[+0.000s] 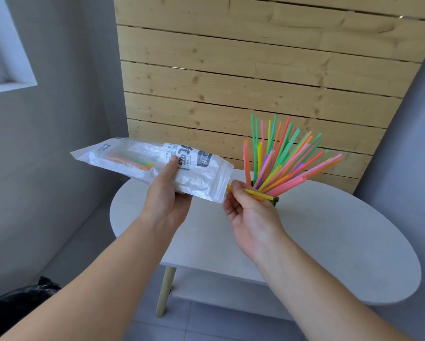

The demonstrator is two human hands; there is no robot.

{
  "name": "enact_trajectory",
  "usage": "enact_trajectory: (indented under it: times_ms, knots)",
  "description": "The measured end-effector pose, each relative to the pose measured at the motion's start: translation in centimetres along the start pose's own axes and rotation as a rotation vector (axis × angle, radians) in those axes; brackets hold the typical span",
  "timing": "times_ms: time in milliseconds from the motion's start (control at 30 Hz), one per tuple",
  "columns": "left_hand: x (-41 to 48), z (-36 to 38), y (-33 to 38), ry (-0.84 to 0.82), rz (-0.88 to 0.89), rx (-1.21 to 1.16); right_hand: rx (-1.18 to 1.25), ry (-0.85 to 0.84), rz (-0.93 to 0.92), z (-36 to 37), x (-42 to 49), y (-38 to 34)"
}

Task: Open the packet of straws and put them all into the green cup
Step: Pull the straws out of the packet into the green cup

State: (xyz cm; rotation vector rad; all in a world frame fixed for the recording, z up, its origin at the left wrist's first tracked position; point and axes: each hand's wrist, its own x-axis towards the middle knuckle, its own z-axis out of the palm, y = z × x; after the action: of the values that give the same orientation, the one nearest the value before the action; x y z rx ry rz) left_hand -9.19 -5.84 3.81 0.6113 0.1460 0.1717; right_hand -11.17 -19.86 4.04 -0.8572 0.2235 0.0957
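Packet (pixel 145 163) is in the air at 9 o'clock from the cup, above the table's left edge. It slants, sealed end at 10 o'clock, open mouth at 4 o'clock. The left hand (pixel 166 200) holds it from below near the middle. The thumb presses down on the printed face. The fingers are under the plastic, so I cannot tell how they lie. A few straws (pixel 130 163) show inside, bunched toward the sealed end.

The right hand (pixel 252 212) is palm up, just off the mouth at its 3 o'clock. Its fingers (pixel 234 190) curl in and pinch a small bundle (pixel 260 195) of yellow and orange straws. One orange tip pokes back toward the mouth; I cannot tell if it touches the plastic.

The cup (pixel 276 201), green, stands on the white oval table (pixel 341 237). It is mostly hidden behind the right hand, with a sliver showing at the hand's 2 o'clock. A fan (pixel 282 153) of straws stands in it, spreading from 12 to 2 o'clock: green, pink, orange, yellow, some purple.

Surroundings:
- Pale slat panel (pixel 255 70) behind the table at 12 o'clock.
- Window frame (pixel 7 57) at 10 o'clock.
- Black bag (pixel 17 301) on the floor at 8 o'clock.
- Wooden leg (pixel 166 291) and lower shelf (pixel 219 289) under the tabletop.
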Motion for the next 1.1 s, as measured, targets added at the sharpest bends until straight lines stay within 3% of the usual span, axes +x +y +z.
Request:
enact_trajectory:
  times_ms: [200,467,733,1100]
  knots:
    - [0.2,-0.2,-0.3,0.115,-0.021,-0.051,-0.056,0.044,-0.14,-0.9,0.3,-1.7]
    - [1.0,-1.4,-0.8,0.292,-0.042,-0.073,-0.43,0.175,-0.676,-4.8,1.0,-7.1]
    - [1.1,-1.1,-2.2,0.306,-0.065,-0.024,-0.686,0.296,-1.022,-7.5,0.7,-11.0]
    - [1.3,-1.5,-2.7,0.272,-0.059,0.003,-1.065,0.186,-0.991,-7.9,2.3,-9.0]
